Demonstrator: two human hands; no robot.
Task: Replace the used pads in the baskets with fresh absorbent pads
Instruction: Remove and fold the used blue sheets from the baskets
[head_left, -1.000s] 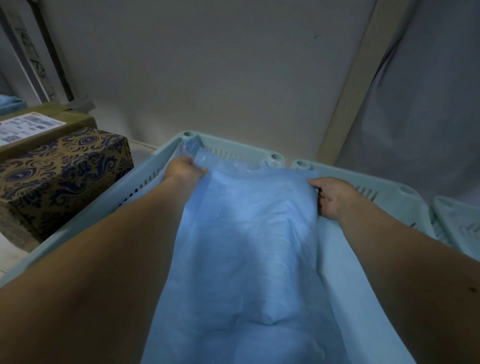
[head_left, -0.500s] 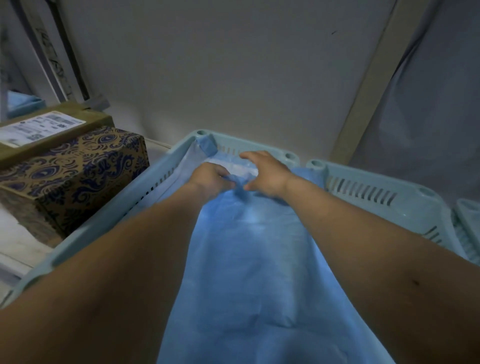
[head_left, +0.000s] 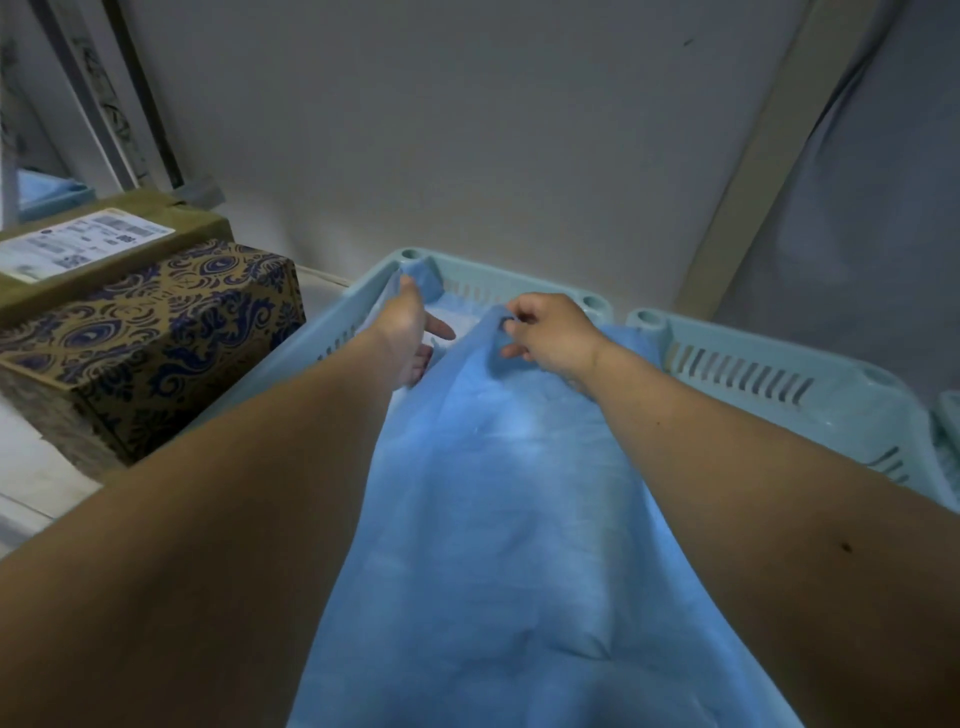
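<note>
Only one view here, the head cam, looking down along both forearms into a pale teal basket that sits mid-frame against the wall.

A blue absorbent pad runs from the bottom edge of the frame up into that basket, draped lengthwise between the arms. Its far end is bunched up around the centre of the frame, not flat yet. There's a paler patch showing under it near the far wall of the basket (could be the pad's white side folded over or another layer, can't tell).

The right hand has its grip clamped on the pad's far edge, fingers curled and pinching a fold of it. The left hand is spread, fingers straight, reaching toward the basket's far left corner where a bit of blue pad pokes up; it isn't holding anything as far as I can see.

So I'd say this is the laying-in step: fresh pad going down, being spread out. Next move probably calls for pulling that pinched edge toward the far right corner and pressing the left corner flat.

A second teal basket sits just beside it on the right. A patterned cardboard box sits at the left of the frame.
</note>
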